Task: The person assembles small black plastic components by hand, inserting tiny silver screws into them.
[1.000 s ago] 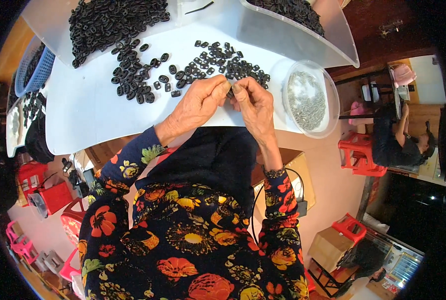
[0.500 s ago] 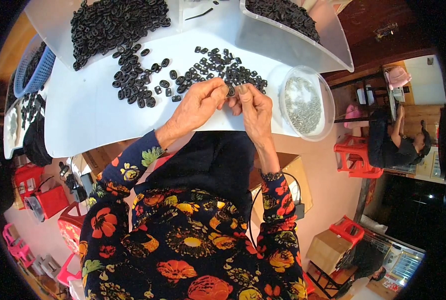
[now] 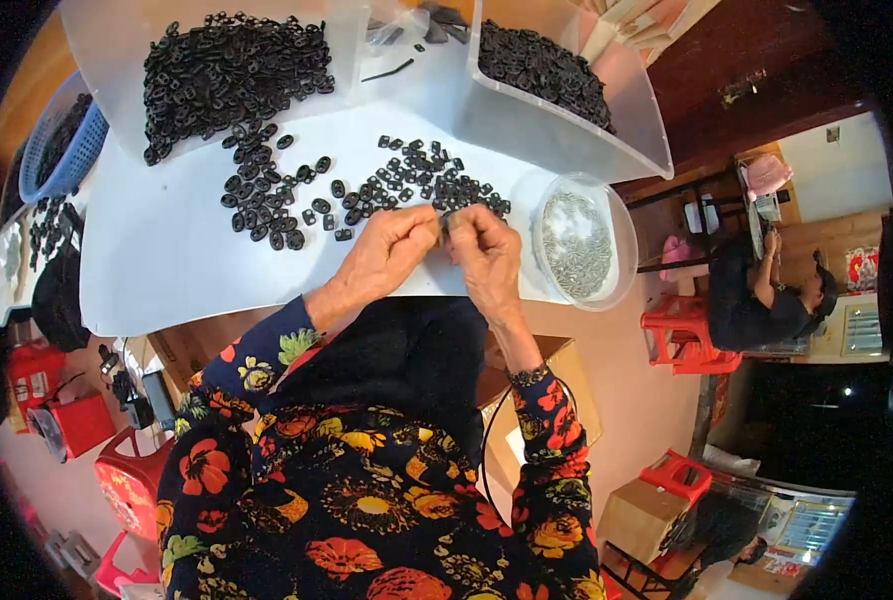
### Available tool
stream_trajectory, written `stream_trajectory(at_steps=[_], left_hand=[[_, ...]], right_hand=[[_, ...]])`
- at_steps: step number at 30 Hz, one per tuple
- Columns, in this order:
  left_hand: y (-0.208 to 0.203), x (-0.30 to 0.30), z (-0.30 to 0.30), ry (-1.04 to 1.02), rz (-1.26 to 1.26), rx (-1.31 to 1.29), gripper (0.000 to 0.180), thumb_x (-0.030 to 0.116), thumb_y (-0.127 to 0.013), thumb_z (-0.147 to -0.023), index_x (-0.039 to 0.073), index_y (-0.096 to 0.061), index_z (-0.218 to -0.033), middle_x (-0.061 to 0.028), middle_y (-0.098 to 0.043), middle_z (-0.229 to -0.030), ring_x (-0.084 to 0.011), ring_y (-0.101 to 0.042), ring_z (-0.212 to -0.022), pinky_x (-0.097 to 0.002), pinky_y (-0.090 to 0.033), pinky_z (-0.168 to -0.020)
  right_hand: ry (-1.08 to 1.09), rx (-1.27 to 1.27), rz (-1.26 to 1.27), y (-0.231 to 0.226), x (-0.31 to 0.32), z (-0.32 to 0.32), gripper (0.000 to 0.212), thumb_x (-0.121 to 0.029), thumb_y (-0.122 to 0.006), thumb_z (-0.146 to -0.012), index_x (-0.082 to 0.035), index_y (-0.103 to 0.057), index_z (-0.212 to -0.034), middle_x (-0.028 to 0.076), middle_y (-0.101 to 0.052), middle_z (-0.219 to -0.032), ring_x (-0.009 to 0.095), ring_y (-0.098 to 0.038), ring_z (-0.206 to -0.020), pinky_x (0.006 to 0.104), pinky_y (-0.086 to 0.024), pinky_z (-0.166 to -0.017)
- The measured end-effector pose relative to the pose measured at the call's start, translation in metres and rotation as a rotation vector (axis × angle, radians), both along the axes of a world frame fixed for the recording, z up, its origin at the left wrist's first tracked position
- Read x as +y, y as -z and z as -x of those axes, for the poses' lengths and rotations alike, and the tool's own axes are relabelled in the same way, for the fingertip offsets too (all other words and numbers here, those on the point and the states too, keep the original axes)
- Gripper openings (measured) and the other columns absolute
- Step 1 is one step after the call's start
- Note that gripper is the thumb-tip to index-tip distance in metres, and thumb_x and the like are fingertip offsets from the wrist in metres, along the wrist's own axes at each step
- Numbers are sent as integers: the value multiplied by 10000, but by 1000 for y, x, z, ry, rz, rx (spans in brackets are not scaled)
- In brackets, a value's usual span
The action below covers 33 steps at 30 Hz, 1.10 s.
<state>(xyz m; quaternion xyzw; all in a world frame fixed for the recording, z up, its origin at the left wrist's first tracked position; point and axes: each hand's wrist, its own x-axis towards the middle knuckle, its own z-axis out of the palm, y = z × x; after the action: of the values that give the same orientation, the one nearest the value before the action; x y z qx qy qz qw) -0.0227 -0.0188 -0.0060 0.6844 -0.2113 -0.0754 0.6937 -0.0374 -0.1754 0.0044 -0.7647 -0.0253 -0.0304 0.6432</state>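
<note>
My left hand (image 3: pixel 394 246) and my right hand (image 3: pixel 484 256) meet above the table's near edge, fingers pinched. Between their fingertips is a small black plastic piece (image 3: pixel 445 224), mostly hidden by the fingers. Just beyond the hands lies a scatter of small black rectangular pieces (image 3: pixel 428 168). Farther left, black oval two-holed pieces (image 3: pixel 256 190) spread over the white tabletop (image 3: pixel 156 270). To the right of my right hand stands a round clear tub (image 3: pixel 618 283) holding many short silvery metal pins (image 3: pixel 578 262).
A translucent bin (image 3: pixel 101 60) at the far left spills black pieces (image 3: pixel 236 75); another bin (image 3: pixel 566 140) stands far right. A blue basket (image 3: pixel 84 140) sits at the left. Red stools (image 3: pixel 686 340), a cardboard box (image 3: pixel 571 380) and a seated person (image 3: pixel 756 305) are off the table.
The view has shifted, so the table appears lower. My hands have drawn closer around the black piece, which was plainer to see before; the right fingers are now more curled.
</note>
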Motion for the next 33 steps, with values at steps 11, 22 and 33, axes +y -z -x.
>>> stream_trajectory(at_steps=[11, 22, 33], left_hand=[[7, 3, 28, 19, 77, -9, 161, 65, -432, -865, -10, -396, -727, -81, -321, -618, -111, -311, -574, -287, -335, -510], [5, 6, 27, 66, 62, -88, 116, 52, -454, -836, -23, -449, -748, -159, -471, -638, -300, -462, -581, -372, -395, -568], [1, 5, 26, 66, 36, -62, 116, 53, -461, -823, -27, -445, -741, -175, -470, -647, -335, -470, -603, -385, -398, -585]], right_hand=[[43, -190, -103, -79, -7, -76, 293, -236, -488, -960, -23, -618, -806, 33, -569, -661, 66, -478, -516, 215, -384, -467], [-306, -378, 794, -21, 43, -126, 207, -73, -662, -774, 1, -633, -964, 145, -642, -830, 256, -604, -688, 335, -492, -658], [-419, -299, 993, -22, 60, -137, 166, -39, -649, -736, 13, -613, -890, 158, -634, -802, 292, -619, -719, 372, -488, -660]])
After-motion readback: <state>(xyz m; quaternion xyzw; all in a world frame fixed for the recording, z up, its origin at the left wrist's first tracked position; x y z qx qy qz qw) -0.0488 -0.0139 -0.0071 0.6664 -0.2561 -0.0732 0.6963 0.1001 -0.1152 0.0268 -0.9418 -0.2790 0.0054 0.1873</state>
